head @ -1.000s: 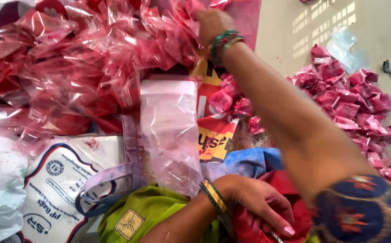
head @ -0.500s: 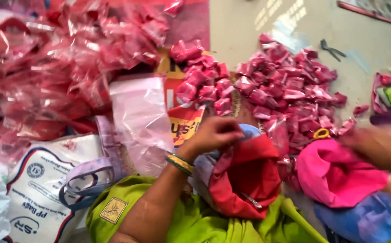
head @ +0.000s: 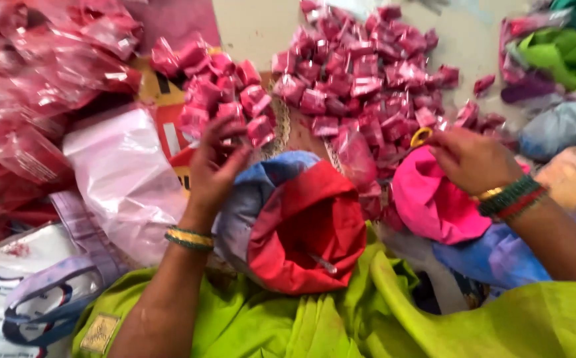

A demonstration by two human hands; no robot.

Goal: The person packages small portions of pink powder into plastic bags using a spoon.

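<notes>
Two hands over cloth and small pink packets.
Left hand: fingers curled, pinching a pink packet. Right hand: fingertips pinch a yellow ring just above pink cloth.

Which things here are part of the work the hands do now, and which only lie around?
In use:
- left hand touching the small pink packets
- right hand with a yellow ring at its fingertips, over the pink cloth

Lying about:
- red cloth bag
- big clear bags of red packets
- white printed sack
- green cloth
</notes>
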